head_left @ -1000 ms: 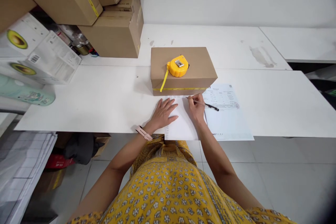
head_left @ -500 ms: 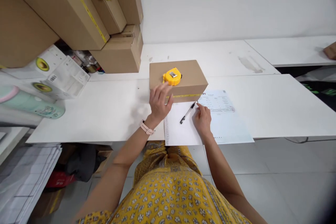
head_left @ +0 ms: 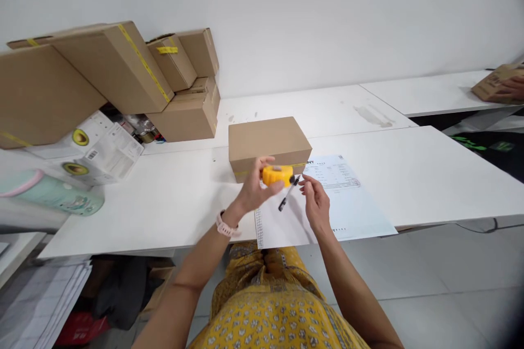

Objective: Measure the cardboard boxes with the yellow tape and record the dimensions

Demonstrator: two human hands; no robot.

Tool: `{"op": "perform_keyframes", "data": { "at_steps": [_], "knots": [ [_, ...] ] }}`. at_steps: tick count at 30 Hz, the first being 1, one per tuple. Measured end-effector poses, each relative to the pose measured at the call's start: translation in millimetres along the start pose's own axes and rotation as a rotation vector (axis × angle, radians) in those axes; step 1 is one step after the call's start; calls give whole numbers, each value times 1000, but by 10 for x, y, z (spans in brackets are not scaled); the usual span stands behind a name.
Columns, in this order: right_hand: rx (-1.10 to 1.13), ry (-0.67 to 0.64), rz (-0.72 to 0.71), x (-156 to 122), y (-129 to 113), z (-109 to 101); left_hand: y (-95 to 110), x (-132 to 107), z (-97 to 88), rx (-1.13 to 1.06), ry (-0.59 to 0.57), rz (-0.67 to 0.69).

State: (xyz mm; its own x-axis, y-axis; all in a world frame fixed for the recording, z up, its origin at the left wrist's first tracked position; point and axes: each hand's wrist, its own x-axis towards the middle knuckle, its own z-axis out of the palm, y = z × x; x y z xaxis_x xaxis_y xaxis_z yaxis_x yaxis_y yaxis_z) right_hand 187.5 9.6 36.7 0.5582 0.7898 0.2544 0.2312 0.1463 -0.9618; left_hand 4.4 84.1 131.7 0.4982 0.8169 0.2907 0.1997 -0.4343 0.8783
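A yellow tape measure [head_left: 277, 175] is gripped in my left hand [head_left: 250, 192], raised in front of a closed cardboard box [head_left: 266, 137]. My right hand [head_left: 317, 206] is just right of it, fingers loosely bent and a little apart, with nothing seen in them. Between the hands, a black-and-clear pen [head_left: 288, 198] lies slanted on a white spiral notebook [head_left: 278, 232]. Under and beyond my right hand is a light blue printed sheet [head_left: 356, 210], partly covered by the notebook and the box.
Several cardboard boxes [head_left: 180, 120] are stacked at the back left, over white cartons with avocado pictures [head_left: 102, 147]. A mint green bottle [head_left: 61, 193] lies at the left of the white table [head_left: 164, 202]. At far right, another person's hand [head_left: 513, 87] touches a brown package [head_left: 491, 83].
My left hand has taken the tape measure off the box top and brought it nearer and lower. My right hand has lifted slightly, its fingers looser. The view has tilted up.
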Motion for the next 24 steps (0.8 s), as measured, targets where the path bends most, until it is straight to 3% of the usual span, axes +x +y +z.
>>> {"op": "perform_keyframes", "data": {
  "at_steps": [2, 4, 10, 14, 18, 20, 24],
  "knots": [
    [211, -189, 172, -31, -191, 4, 33, -222, 41, -153, -112, -42],
    [309, -324, 267, -44, -329, 3, 19, -341, 56, -225, -139, -105],
    [292, -481, 256, 3, -541, 9, -84, -309, -135, -316, -63, -219],
    [309, -373, 204, 428, -598, -68, -143, -114, -532, -390, 46, -264],
    [307, -183, 158, 1262, -582, -224, -296, 270, -1122, -441, 201, -267],
    [281, -151, 176, 1647, -533, -248, -404, 474, -1379, -483, 252, -332],
    [137, -122, 270, 2035, -415, -110, -584, 727, -1641, -538, 293, -508]
  ]
}}
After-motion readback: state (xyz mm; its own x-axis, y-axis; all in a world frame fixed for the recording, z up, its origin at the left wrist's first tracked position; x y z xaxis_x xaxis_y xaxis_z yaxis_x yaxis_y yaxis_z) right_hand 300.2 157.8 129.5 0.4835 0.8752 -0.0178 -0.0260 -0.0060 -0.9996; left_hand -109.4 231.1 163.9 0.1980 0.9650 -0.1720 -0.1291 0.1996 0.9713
